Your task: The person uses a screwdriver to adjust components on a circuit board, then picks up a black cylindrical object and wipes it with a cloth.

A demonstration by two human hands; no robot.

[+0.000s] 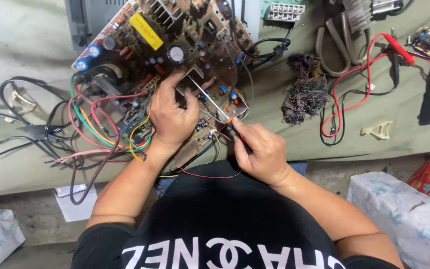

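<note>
Meanwhile, well left of the left hand (171,118), a tangle of coloured wires (100,130) is spilling off the circuit board (165,55). That hand is lying palm down on the board's near edge, fingers spread and curled, thumb pressing a metal heat sink (195,79); it is clamping nothing that I can make out. Just to its right, the right hand (260,152) is pinching a thin soldering tool (214,107), fingers closed together on its orange-collared handle. The tool's long axis is running diagonally, its tip pointing up and left onto the board. Farther right, red probe leads (354,74) are lying on the cloth.
</note>
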